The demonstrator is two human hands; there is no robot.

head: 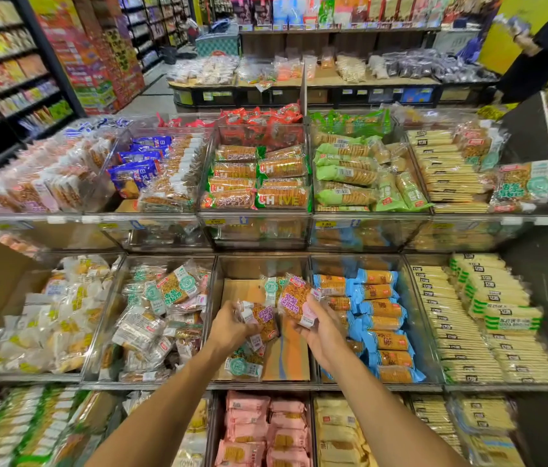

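**Two crinkly packets, one in each hand**

Our left hand [232,326] curled round a glossy, purple-labelled snack packet [263,316]. Our right hand [321,333] gripped a rounder packet [294,299] by its lower edge. Both were over the clear-walled bin [262,264], with its flat cardboard liner [291,348] below our hands. Shiny blue packets [380,311] lay just right of them.

Left hand [228,326] is bare, right hand [319,335] bare too; behind them the left forearm [158,406] and right forearm [383,409] run long, slim and uncovered as far as they show.
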